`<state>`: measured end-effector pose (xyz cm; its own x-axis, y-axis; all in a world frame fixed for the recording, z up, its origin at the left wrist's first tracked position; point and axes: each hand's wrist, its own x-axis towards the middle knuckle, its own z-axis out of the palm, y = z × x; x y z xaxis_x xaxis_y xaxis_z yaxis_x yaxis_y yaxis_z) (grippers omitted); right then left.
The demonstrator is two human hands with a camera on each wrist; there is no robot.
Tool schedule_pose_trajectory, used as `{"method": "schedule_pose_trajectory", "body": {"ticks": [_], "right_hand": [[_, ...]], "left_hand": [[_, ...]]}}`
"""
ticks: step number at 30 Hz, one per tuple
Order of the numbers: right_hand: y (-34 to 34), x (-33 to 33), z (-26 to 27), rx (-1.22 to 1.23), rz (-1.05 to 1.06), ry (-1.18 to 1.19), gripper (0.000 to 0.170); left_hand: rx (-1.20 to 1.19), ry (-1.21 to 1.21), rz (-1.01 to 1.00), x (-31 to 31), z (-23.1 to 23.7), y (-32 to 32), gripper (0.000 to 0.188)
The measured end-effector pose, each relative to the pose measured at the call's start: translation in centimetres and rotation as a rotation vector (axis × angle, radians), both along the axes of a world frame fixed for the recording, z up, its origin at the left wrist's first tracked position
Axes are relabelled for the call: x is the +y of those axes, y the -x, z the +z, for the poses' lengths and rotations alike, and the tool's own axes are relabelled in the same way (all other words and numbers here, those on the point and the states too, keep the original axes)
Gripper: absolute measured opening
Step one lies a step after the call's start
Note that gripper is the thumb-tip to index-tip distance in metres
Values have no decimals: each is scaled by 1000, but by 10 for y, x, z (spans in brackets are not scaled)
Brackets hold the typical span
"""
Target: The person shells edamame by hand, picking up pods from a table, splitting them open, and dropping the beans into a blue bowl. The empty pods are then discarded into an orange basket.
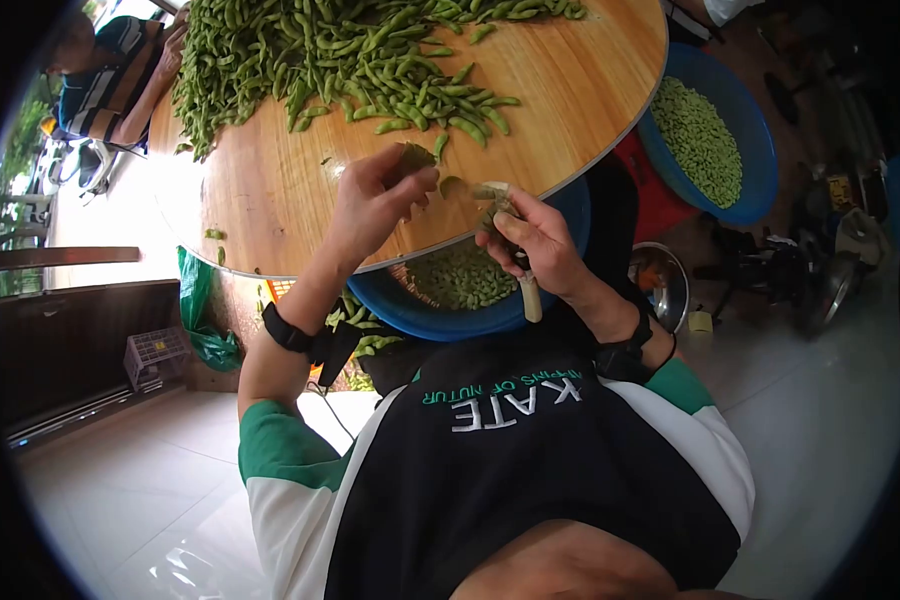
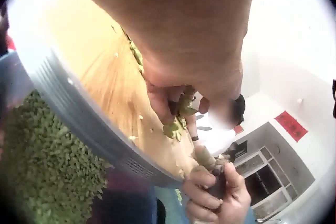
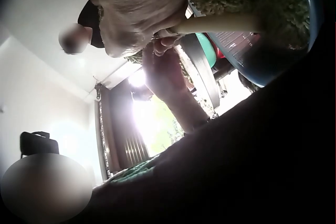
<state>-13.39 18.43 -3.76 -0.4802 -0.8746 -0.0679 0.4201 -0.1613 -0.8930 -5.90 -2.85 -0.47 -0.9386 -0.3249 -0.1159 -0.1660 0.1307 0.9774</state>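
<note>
- Right hand [image 1: 540, 242]: a tool's pale handle [image 1: 531, 298] is being grasped in curled fingers, its lower end being left exposed below the palm.
- Left hand [image 1: 375, 205]: a green pod [image 1: 417, 158] is being pinched between thumb and fingers, just above the table's near edge; both hands are being kept close together but apart.
- Between the hands, a small green piece [image 1: 453, 187] is being shown too blurred to identify.
- Under the near edge, shelled beans [image 1: 470, 285] are being held in a blue basin [image 1: 410, 326], the rim of which is being partly covered by the tabletop.
- On the round wooden tabletop [image 1: 270, 190], a large heap of pods [image 1: 300, 50] is being supported beyond the hands, its loose edge being spread toward them.
- To the right, more beans [image 1: 695, 145] are being contained in a second blue basin [image 1: 760, 165], beside the table.
- At the far left, a striped shirt [image 1: 120, 80] is being worn by another person, seated by the table.
</note>
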Motion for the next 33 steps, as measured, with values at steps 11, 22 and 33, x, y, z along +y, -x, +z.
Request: {"method": "schedule_pose_trajectory", "body": {"ticks": [11, 22, 33], "right_hand": [[-16, -19, 5, 30, -16, 16, 34], [-24, -15, 7, 158, 35, -28, 31], [-9, -7, 2, 110, -59, -69, 34]], "left_hand": [[171, -246, 121, 24, -9, -28, 8], [-25, 428, 7, 4, 17, -77, 11], [109, 811, -61, -8, 9, -1, 15]]}}
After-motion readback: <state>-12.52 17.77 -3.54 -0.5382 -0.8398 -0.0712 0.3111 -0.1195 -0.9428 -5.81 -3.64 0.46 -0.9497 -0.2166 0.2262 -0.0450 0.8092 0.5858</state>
